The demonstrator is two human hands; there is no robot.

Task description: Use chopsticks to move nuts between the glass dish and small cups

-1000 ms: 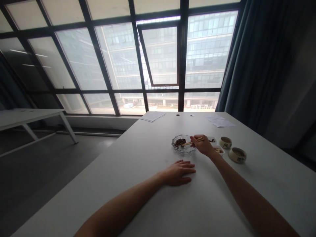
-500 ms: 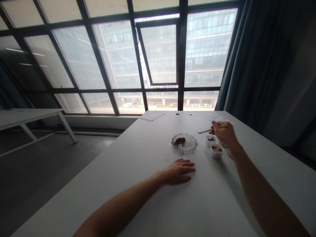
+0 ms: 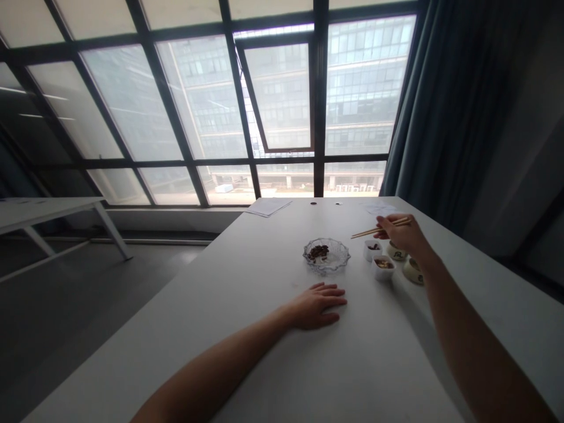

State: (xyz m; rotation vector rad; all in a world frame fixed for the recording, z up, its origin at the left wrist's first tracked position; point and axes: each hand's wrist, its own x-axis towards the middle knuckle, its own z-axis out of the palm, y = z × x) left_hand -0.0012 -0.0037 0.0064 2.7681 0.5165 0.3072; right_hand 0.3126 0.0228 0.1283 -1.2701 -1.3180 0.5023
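Chopsticks [image 3: 381, 230] in right hand [image 3: 400, 233] — left hand [image 3: 314, 306] flat on white table [image 3: 247, 282]

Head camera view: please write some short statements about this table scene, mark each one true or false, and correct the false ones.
1. The right hand holds wooden chopsticks. True.
2. The left hand holds the cut-glass dish. False: it lies flat on the white table, apart from the dish.
3. The dish contains dark food. True.
4. The chopstick tips touch the dish. False: they are in the air, apart from it.
5. Two small white cups stand between the dish and two round ceramic pots. True.
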